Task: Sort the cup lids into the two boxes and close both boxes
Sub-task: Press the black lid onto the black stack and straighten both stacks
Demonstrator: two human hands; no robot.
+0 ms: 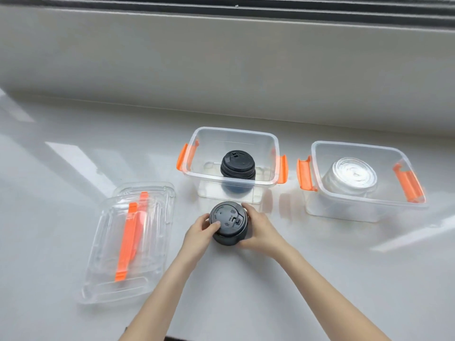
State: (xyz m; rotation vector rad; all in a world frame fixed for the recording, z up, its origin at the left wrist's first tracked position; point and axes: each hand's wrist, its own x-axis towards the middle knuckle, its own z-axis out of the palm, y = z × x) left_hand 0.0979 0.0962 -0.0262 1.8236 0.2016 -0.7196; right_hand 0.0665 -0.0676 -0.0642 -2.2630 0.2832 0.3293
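A stack of black cup lids (228,223) stands on the white counter in front of the boxes. My left hand (200,230) grips its left side and my right hand (258,226) its right side. Behind it, the left clear box (197,143) with orange latches stands open and holds another stack of black lids (237,166). The right clear box (317,148), also open, holds a stack of clear lids (352,175). Two clear box covers (128,242) with orange handles lie stacked on the counter at the left.
A low white wall (221,70) and a window frame run along the back of the counter (320,279). Bright reflections streak the counter at the left and the right.
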